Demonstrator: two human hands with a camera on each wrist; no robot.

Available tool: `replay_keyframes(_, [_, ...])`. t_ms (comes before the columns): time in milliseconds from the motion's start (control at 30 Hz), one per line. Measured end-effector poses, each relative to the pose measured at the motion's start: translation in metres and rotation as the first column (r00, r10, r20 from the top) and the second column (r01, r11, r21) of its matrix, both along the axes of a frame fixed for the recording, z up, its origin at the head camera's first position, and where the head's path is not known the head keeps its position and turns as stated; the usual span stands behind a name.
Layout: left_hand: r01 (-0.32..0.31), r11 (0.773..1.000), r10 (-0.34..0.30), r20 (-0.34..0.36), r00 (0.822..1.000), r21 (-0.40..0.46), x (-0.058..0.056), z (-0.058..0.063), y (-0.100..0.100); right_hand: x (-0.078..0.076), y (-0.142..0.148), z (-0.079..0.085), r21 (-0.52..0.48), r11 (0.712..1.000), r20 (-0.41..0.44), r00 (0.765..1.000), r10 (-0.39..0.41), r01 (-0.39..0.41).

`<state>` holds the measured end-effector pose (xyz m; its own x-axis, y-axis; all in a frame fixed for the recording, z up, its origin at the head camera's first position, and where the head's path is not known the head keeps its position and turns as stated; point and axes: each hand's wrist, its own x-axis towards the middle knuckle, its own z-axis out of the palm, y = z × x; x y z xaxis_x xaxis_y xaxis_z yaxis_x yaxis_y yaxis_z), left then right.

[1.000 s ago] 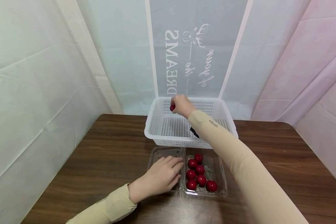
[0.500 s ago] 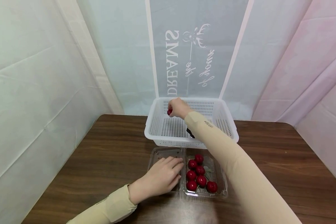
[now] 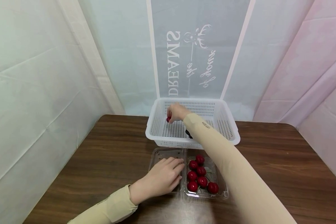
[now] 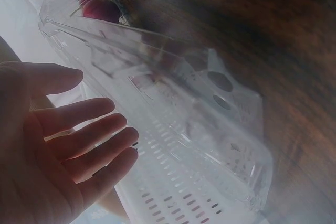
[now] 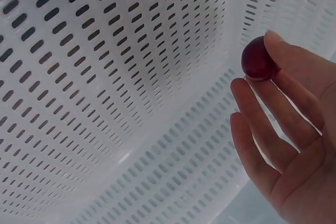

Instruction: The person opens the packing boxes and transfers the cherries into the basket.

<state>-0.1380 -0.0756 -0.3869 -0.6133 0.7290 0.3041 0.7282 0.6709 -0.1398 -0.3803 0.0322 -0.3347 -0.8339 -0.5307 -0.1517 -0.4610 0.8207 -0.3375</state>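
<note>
My right hand (image 3: 178, 112) is inside the white perforated plastic basket (image 3: 150, 133), at its left part. Thumb and fingertips pinch a dark red cherry (image 5: 258, 60), held above the basket floor in the right wrist view. My left hand (image 3: 159, 179) lies over the lid half (image 3: 168, 152) of a clear plastic clamshell box, fingers relaxed and holding nothing. In the left wrist view its fingers (image 4: 100, 129) are loosely extended beside the clear plastic. Several cherries (image 3: 202, 181) with green stems sit in the box's other half (image 3: 222, 195), right of that hand.
The basket stands at the back of a dark wooden table (image 3: 114, 149), against a grey-white printed curtain (image 3: 197, 62). The clamshell box lies just in front of it. Pale cloth walls (image 3: 44, 93) rise at both sides. My right forearm passes over the basket's front rim.
My right hand has lowered from near the basket's back rim to deeper inside it, still pinching the cherry. The left hand has stayed on the lid.
</note>
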Motion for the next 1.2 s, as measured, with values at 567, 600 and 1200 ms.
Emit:
replay_keyframes(567, [0.002, 1.000, -0.002, 0.006, 1.000, -0.009, 0.000, -0.002, -0.002, -0.002, -0.013, -0.020, 0.099, 0.993, 0.025, 0.997, 0.070, -0.072])
replay_keyframes(600, [0.001, 1.000, -0.001, 0.008, 1.000, -0.011, 0.000, -0.002, -0.002, -0.002, -0.014, -0.021, 0.103, 0.992, 0.024, 0.997, 0.072, -0.074])
replay_keyframes(1200, [0.013, 1.000, -0.013, -0.002, 1.000, -0.027, -0.001, 0.000, -0.001, -0.004, -0.023, -0.017, 0.086, 0.990, 0.124, 0.987, 0.101, -0.112])
